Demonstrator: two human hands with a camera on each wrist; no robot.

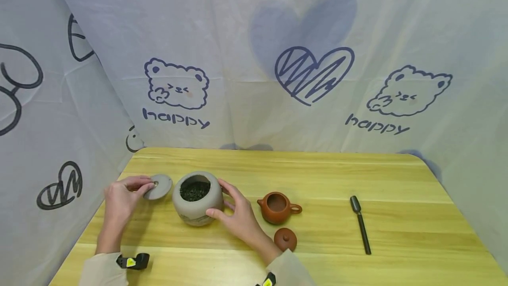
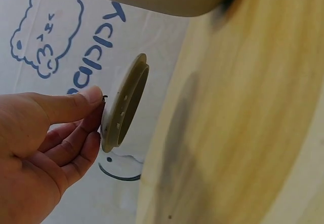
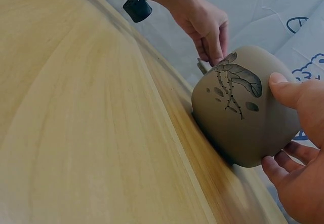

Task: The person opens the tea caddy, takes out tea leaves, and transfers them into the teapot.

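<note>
My left hand (image 1: pixel 121 200) pinches the small knob of a round grey lid (image 1: pixel 162 187), held above the table to the left of the jar. In the left wrist view the lid (image 2: pixel 126 105) is tilted nearly on edge, fingertips at its knob. The grey round jar (image 1: pixel 197 215) stands uncovered, with dark leaves (image 1: pixel 195 191) inside. My right hand (image 1: pixel 243 220) grips its right side, thumb in front and fingers behind. A leaf-and-branch drawing marks the jar (image 3: pixel 223 117) in the right wrist view.
Right of the jar stands a reddish-brown teapot (image 1: pixel 274 215), uncovered, its small lid (image 1: pixel 285 239) lying in front of it. A dark scoop (image 1: pixel 361 228) lies farther right on the wooden table (image 1: pixel 325 255). Patterned cloth (image 1: pixel 238 34) hangs behind and at the sides.
</note>
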